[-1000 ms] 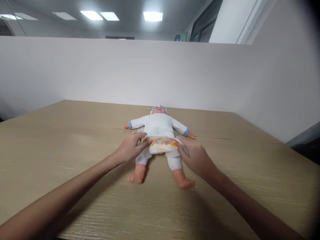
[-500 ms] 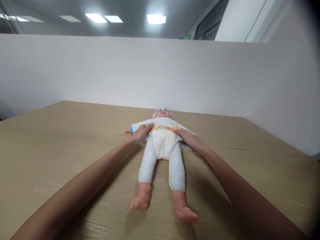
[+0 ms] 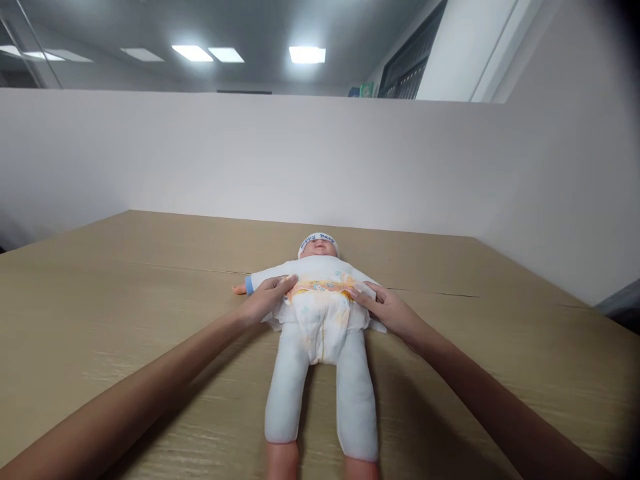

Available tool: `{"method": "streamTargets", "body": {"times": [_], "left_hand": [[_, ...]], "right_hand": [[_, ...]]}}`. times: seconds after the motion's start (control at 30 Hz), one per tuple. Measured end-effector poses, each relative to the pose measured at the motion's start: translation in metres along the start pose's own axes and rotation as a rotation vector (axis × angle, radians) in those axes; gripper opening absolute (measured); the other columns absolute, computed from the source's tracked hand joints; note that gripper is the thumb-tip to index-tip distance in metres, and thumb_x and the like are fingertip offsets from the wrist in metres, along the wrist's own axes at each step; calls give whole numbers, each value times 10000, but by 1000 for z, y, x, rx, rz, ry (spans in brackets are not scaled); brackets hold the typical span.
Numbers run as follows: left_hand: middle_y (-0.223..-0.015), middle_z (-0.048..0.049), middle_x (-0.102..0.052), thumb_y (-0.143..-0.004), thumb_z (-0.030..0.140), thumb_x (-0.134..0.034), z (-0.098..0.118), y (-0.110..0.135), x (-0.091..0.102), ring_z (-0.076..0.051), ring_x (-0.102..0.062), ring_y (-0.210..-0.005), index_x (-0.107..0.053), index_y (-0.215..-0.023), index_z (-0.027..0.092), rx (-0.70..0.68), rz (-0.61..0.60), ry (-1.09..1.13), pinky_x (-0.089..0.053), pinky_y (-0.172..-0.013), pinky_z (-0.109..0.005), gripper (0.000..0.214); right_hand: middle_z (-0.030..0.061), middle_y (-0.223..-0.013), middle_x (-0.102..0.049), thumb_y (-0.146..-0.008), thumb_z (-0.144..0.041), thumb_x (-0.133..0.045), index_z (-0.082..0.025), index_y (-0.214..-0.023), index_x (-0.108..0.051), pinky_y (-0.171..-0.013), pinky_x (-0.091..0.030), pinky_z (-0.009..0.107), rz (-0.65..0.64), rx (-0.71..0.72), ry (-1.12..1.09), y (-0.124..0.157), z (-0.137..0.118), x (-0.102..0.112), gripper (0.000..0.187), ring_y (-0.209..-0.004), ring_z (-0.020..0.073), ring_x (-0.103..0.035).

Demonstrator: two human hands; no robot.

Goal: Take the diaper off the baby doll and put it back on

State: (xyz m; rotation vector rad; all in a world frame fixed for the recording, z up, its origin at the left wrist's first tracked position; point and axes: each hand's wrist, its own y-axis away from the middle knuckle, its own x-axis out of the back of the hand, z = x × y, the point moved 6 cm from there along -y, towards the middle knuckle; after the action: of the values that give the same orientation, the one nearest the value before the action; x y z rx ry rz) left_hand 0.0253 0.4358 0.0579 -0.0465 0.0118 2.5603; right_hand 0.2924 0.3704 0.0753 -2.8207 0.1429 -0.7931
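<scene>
A baby doll (image 3: 356, 393) in a white outfit lies on its back, head away from me, with a lettered headband (image 3: 319, 238). Round its waist sits a white diaper (image 3: 320, 327) with an orange patterned front band. My left hand (image 3: 267, 298) grips the diaper's left side, thumb on top of the band and the other fingers mostly hidden beneath. On the opposite side my right hand (image 3: 393, 312) holds the diaper's edge between thumb and fingers. The doll's feet fall outside the lower edge of the view.
The doll rests on a wide wood-toned table (image 3: 150, 293) with thin seams across it. A pale partition wall (image 3: 250, 160) rises behind the table and along its right side. Something dark (image 3: 623, 303) shows beyond the right edge.
The view has shifted closer and tilted up, so the doll appears larger and its feet have left the picture. Both hands stay at the diaper's sides; my right thumb now shows more clearly.
</scene>
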Motion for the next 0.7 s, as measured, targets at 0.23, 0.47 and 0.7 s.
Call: {"method": "streamTargets", "body": {"times": [0.23,0.47,0.7], "left_hand": [[-909,-25,-707,-964,579,-663,38,-5,11,-193,-606,-824,-709,-1025,198,-160,210,-430,-464,-754,-307,388],[-1218,-80,-747,-1050,400,-568,87,-4,-59,-288,-584,-1195,-707,-1161,226,-619,138,-918,-452,-1072,-464,248],[-1211,-83,-717,-966,646,-655,68,-8,-104,-362,-526,-1229,-755,-1109,273,-551,18,-1185,-433,-1083,-549,413]], "right_hand": [[69,-905,-780,-911,-510,-681,-232,-1026,-706,-721,-595,384,172,-8,144,44,18,25,303,-773,237,-732],[49,-849,-719,-977,-527,-598,-238,-1019,-692,-666,-497,363,235,114,506,66,33,24,307,-729,236,-674],[6,-726,-646,-908,-586,-633,-261,-889,-587,-631,-386,324,234,-97,565,64,40,23,329,-700,240,-630]]}}
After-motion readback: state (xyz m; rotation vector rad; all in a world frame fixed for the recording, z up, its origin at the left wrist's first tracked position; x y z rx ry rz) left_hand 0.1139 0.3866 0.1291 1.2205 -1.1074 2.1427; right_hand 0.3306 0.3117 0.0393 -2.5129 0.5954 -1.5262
